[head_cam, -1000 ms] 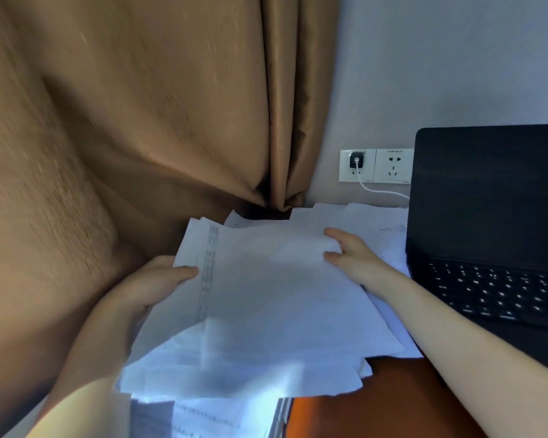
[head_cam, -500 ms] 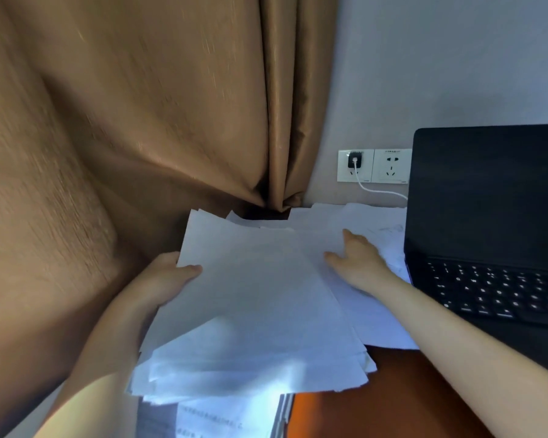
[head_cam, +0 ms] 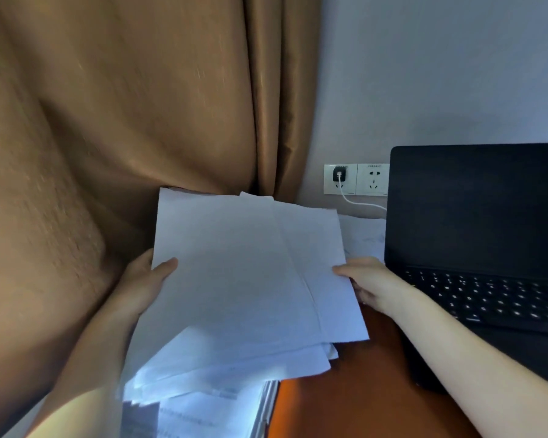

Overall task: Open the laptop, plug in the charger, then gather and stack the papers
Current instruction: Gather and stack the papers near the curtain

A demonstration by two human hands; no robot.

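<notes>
We hold the papers [head_cam: 244,273] between both grips above the counter [head_cam: 345,390]: left grip [head_cam: 146,279] pinching the left edge, right grip [head_cam: 367,282] the right edge, thumbs on top. The long axis runs away from us; a loose sheet [head_cam: 366,235] lies just beyond the right grip, beside the laptop [head_cam: 475,216].

Brown curtain [head_cam: 124,121] (heavy folds), grey wall [head_cam: 440,74], seemingly wooden desk [head_cam: 361,390].

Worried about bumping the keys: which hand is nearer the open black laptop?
The right hand: it grips the white paper stack's right edge, just beside the open black laptop. The left hand holds the stack's opposite edge, by the brown curtain.
</notes>
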